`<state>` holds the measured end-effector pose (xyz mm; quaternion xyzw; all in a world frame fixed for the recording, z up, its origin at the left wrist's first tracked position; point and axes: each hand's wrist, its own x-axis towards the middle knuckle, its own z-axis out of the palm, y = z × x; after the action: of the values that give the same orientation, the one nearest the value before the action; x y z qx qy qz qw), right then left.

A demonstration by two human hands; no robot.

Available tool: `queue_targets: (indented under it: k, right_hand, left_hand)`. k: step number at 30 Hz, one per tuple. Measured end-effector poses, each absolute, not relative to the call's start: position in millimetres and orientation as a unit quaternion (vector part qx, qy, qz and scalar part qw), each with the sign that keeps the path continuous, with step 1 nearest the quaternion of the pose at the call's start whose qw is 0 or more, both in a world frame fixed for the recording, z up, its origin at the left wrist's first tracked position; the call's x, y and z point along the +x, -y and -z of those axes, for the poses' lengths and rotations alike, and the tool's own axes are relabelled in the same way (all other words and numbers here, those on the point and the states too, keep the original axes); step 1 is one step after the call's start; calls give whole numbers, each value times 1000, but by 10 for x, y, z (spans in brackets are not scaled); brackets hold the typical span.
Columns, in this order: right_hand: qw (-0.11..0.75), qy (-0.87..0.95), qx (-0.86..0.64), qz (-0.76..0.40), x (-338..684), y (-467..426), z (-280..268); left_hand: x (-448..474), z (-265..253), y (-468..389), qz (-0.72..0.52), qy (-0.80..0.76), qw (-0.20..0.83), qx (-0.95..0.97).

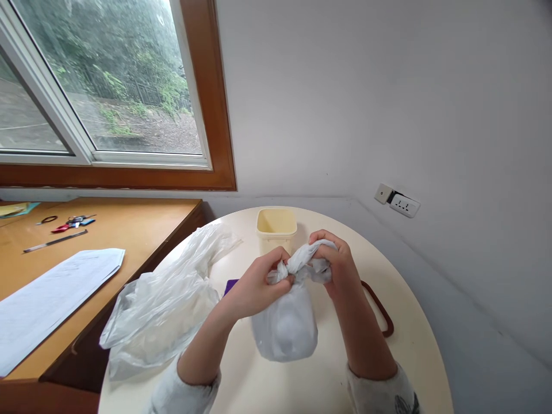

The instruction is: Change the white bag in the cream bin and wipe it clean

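Between my hands hangs a whitish plastic bag (284, 325), bulging with contents that I cannot make out through the film. My left hand (269, 282) pinches the gathered neck of the bag with thumb and fingers. The twisted upper end is gripped by my right hand (338, 259), closed around it on the right. Behind the bag stands a cream plastic bin (276, 230), its lower part hidden by my hands. A purple thing (230, 285) shows only partly beside my left wrist. Beyond my right forearm lies a brown loop-shaped handle (382, 313), also partly covered.
Crumpled clear plastic bags (168, 305) spread over the left of the round cream table (409, 368). A wooden desk (142, 224) adjoins it, holding papers (60, 299), a pen (55, 241) and keys (76, 222). A wall with a socket (404, 205) stands behind and right.
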<state>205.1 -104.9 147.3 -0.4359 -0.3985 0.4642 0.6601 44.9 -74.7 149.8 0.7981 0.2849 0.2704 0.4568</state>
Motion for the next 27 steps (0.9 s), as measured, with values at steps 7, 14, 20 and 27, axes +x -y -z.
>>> queue_targets:
  k: [7, 14, 20, 27]
  right_hand:
    - [694, 344, -453, -442, 2126, 1075, -1515]
    - [697, 341, -457, -435, 2141, 1144, -1599]
    - [687, 366, -452, -436, 2135, 1148, -1568]
    - [708, 353, -420, -444, 2100, 1104, -1528]
  left_hand:
    - [462, -1446, 723, -267, -344, 420, 796]
    - [472, -1467, 748, -246, -304, 451, 802]
    - [544, -1454, 802, -225, -259, 466, 815]
    - [586, -1379, 781, -175, -290, 448, 827]
